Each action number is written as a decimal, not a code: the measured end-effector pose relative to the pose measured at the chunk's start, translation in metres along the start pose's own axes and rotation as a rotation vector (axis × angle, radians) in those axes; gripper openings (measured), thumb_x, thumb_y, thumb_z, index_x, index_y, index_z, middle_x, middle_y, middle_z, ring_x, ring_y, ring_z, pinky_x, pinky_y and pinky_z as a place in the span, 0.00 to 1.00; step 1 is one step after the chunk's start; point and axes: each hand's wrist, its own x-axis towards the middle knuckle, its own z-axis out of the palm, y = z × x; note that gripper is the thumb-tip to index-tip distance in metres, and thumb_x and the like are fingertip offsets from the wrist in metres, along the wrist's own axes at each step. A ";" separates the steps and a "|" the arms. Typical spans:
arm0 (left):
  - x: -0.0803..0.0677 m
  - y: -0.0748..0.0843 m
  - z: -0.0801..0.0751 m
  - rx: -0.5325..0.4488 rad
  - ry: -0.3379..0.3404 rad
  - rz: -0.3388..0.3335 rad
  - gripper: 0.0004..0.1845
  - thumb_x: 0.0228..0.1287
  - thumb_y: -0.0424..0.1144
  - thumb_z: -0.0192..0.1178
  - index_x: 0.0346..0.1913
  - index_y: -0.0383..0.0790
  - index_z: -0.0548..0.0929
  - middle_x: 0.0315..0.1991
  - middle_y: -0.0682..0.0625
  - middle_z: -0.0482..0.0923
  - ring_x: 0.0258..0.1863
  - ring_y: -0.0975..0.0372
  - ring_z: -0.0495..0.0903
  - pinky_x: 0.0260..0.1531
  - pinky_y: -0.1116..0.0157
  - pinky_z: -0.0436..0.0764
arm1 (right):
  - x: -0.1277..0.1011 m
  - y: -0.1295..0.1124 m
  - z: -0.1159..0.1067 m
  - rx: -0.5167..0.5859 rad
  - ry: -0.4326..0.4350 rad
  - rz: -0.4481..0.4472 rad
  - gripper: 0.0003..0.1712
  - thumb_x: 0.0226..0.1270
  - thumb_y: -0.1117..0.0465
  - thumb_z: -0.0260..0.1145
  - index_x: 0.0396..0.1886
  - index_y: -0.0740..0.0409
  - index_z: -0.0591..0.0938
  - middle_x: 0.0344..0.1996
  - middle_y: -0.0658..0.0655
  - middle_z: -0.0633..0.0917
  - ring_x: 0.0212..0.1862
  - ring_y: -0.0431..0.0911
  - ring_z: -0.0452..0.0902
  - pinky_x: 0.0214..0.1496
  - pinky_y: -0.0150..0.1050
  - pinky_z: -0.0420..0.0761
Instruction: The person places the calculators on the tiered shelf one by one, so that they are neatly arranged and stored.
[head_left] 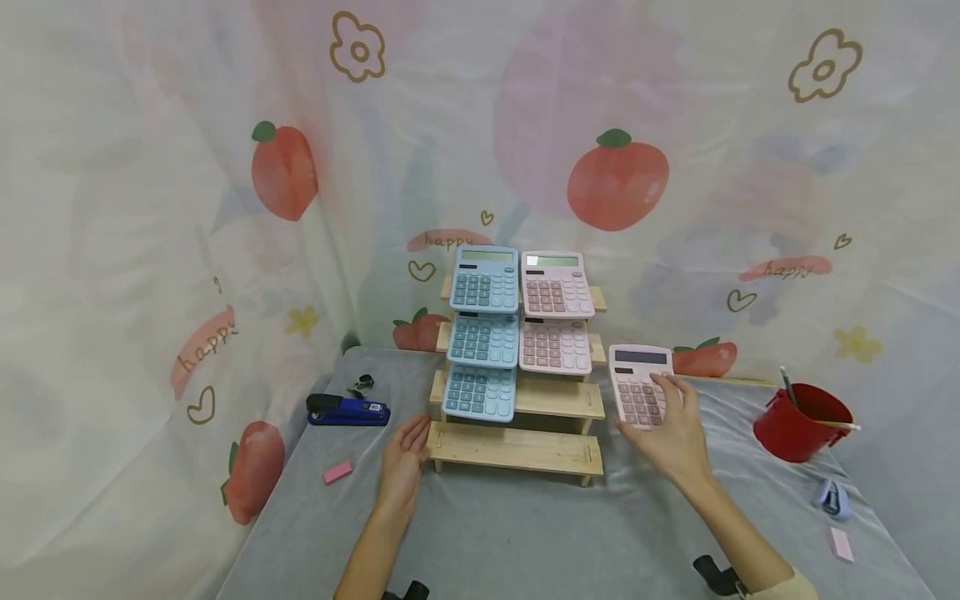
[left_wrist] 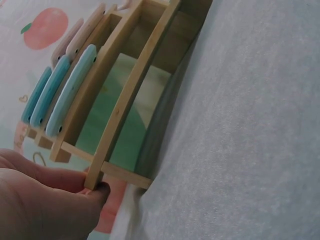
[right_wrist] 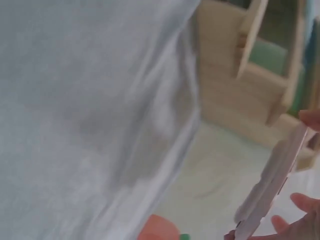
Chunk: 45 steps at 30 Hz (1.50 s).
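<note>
The right hand [head_left: 671, 433] held a pink calculator [head_left: 640, 386] upright and tilted back, just to the right of the wooden tiered rack [head_left: 517, 446] and apart from it. The fingers [head_left: 672, 385] curled round its right edge, the thumb low on its front. The calculator was pale pink with a dark display strip along the top and rows of deeper pink keys below. In the right wrist view it showed edge-on as a thin pale slab [right_wrist: 272, 185], with fingertips at its top and bottom.

The left hand [head_left: 405, 454] lay flat and nearly straight against the left end of the rack's lowest step; in the left wrist view the thumb [left_wrist: 75, 192] pressed on the end of that step [left_wrist: 107, 150], gripping nothing.

The rack stood on a grey-covered surface [head_left: 525, 533]. Three blue calculators [head_left: 482, 333] filled its left column, and two pink calculators [head_left: 556, 312] sat on the upper right steps. A blue stapler [head_left: 347, 410] and a pink eraser [head_left: 337, 472] lay to the left, a red bucket [head_left: 801, 423] to the right.
</note>
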 end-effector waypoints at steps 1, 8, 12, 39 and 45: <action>0.000 0.000 0.000 -0.004 -0.002 -0.002 0.38 0.60 0.11 0.41 0.77 0.23 0.58 0.77 0.27 0.60 0.78 0.42 0.59 0.68 0.62 0.69 | -0.002 -0.004 -0.003 0.001 -0.002 -0.006 0.57 0.42 0.56 0.86 0.73 0.63 0.69 0.70 0.71 0.64 0.57 0.69 0.72 0.52 0.66 0.74; 0.001 0.000 0.000 -0.015 -0.016 0.007 0.39 0.59 0.11 0.41 0.77 0.22 0.57 0.77 0.28 0.60 0.78 0.43 0.59 0.66 0.65 0.70 | -0.021 -0.028 -0.021 0.001 -0.011 -0.005 0.57 0.43 0.57 0.86 0.74 0.63 0.68 0.69 0.69 0.64 0.54 0.68 0.73 0.49 0.65 0.75; 0.001 -0.001 0.000 -0.020 -0.012 0.017 0.39 0.58 0.10 0.40 0.77 0.21 0.57 0.76 0.27 0.60 0.78 0.42 0.59 0.62 0.70 0.72 | -0.031 -0.037 -0.025 -0.010 -0.025 -0.016 0.57 0.41 0.57 0.87 0.73 0.62 0.69 0.68 0.69 0.66 0.52 0.68 0.75 0.45 0.64 0.77; 0.002 -0.003 -0.001 -0.027 0.006 -0.006 0.39 0.59 0.10 0.42 0.77 0.23 0.57 0.76 0.27 0.60 0.78 0.42 0.59 0.74 0.49 0.58 | -0.046 -0.090 0.011 0.033 -0.165 -0.083 0.57 0.40 0.53 0.87 0.73 0.57 0.71 0.69 0.65 0.69 0.60 0.67 0.75 0.54 0.65 0.76; 0.001 -0.002 0.000 -0.014 0.005 -0.002 0.39 0.60 0.11 0.42 0.78 0.23 0.57 0.77 0.28 0.60 0.79 0.42 0.59 0.75 0.49 0.58 | -0.048 -0.100 0.016 0.043 -0.172 -0.094 0.56 0.41 0.53 0.87 0.73 0.55 0.72 0.68 0.64 0.70 0.59 0.66 0.76 0.54 0.63 0.77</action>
